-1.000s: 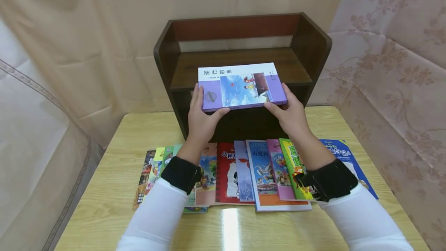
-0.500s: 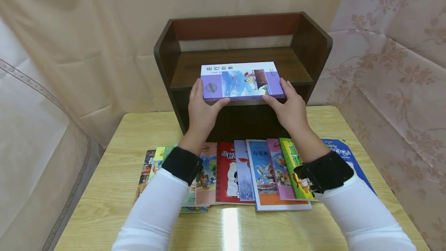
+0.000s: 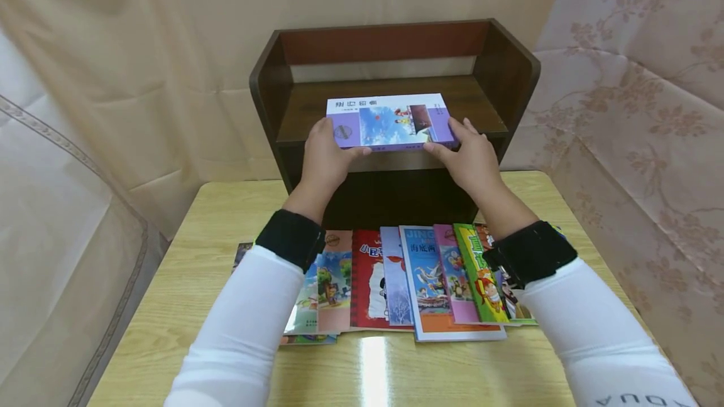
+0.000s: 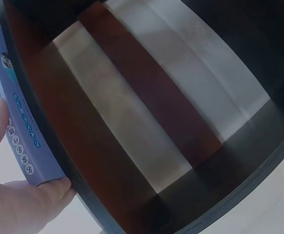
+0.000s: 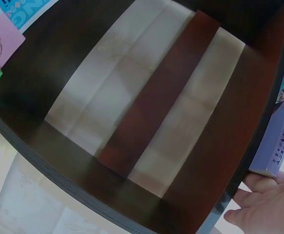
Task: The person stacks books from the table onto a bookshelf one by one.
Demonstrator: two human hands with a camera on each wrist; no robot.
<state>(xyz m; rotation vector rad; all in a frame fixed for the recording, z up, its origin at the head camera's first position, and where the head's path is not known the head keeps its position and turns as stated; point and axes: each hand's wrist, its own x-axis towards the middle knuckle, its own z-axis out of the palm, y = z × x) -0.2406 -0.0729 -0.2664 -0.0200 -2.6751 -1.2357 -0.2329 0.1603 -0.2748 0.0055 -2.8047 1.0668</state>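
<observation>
A purple and white book (image 3: 390,121) with a picture of children under a blue sky lies flat between both hands, over the front part of the upper board of a dark brown bookshelf (image 3: 483,93). My left hand (image 3: 325,156) grips its left end, thumb on the spine and fingers at the side. At the right end my right hand (image 3: 475,159) holds it the same way, thumb against the spine. In the left wrist view, the book's lilac spine (image 4: 27,126) runs along the shelf board's edge. The right wrist view shows the book (image 5: 278,131) beside that edge too.
A row of overlapping books lies on the wooden table (image 3: 170,306) before the shelf, among them a red book (image 3: 367,287), a blue and orange book (image 3: 427,287) and a green book (image 3: 481,275). My forearms hide some of them. Beige cloth (image 3: 170,68) hangs behind.
Both hands have carried the book away from me and slightly higher in the head view, farther over the upper board. The books on the table have stayed put.
</observation>
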